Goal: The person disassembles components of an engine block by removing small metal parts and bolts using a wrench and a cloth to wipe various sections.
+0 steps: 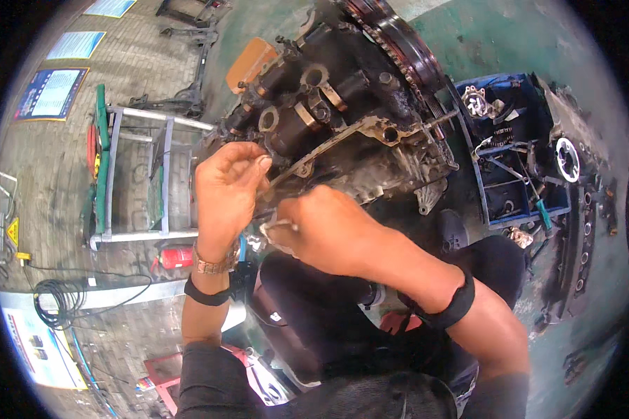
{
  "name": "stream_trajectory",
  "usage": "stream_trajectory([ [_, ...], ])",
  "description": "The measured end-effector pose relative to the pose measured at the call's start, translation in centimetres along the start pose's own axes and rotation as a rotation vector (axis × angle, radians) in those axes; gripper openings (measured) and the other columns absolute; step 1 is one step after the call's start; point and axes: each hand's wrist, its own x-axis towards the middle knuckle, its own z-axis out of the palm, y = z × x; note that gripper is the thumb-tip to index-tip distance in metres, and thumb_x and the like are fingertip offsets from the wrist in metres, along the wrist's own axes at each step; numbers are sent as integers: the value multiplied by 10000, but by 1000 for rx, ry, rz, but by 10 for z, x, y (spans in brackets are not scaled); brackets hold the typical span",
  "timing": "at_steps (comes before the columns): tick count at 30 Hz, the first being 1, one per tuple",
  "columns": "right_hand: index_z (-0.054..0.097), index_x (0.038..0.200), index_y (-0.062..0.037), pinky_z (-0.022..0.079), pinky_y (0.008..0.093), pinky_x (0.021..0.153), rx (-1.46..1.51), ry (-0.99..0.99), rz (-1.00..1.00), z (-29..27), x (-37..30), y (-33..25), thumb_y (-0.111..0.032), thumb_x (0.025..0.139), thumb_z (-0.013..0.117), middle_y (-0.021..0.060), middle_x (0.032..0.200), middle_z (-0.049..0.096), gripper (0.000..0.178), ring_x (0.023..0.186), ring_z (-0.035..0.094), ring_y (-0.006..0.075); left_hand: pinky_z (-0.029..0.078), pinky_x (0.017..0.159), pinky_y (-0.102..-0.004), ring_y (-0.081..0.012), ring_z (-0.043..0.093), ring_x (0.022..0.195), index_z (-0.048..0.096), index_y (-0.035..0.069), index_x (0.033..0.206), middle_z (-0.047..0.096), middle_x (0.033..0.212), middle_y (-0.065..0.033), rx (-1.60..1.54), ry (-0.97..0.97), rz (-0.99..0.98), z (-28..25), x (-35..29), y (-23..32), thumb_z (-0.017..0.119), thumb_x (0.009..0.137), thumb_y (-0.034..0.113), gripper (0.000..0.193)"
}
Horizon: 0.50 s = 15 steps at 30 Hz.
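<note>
A dark, oily engine block point(360, 171) fills the area around 12 o'clock, its chained wheel point(421, 59) toward 1. The left hand point(229, 178) is at 10 o'clock, just beside the block's near edge, fingers curled in toward the thumb; whether anything sits between them, I cannot tell. The right hand point(321, 227), at 4 o'clock from the left, is clenched around a small pale item point(281, 225) — its kind is unclear. A blue compartment tray point(514, 221) of metal parts stands at 3 o'clock, with a teal-handled tool point(544, 214) across its near rim. A metal frame point(112, 174) stands past 9 o'clock — a red fire extinguisher point(176, 258) lies between 8 and 9.
</note>
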Motion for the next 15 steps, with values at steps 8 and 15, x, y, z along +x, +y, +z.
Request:
stream_trajectory([
  [8, 616, 844, 15, 410, 241, 630, 561, 55, 36, -43, -2, -9, -189, 859, 595, 0, 733, 579, 206, 717, 483, 55, 440, 632, -213, -81, 556, 726, 583, -30, 914, 587, 852, -45, -12, 147, 197, -2, -31, 18, 604, 803, -24, 113],
  [15, 611, 879, 7, 426, 237, 648, 677, 102, 110, -43, -8, -7, -155, 863, 559, 3, 773, 594, 171, 738, 500, 65, 474, 727, -292, -247, 585, 857, 533, -6, 1154, 545, 1032, -158, -32, -57, 414, -4, -51, 23, 737, 715, 126, 501],
])
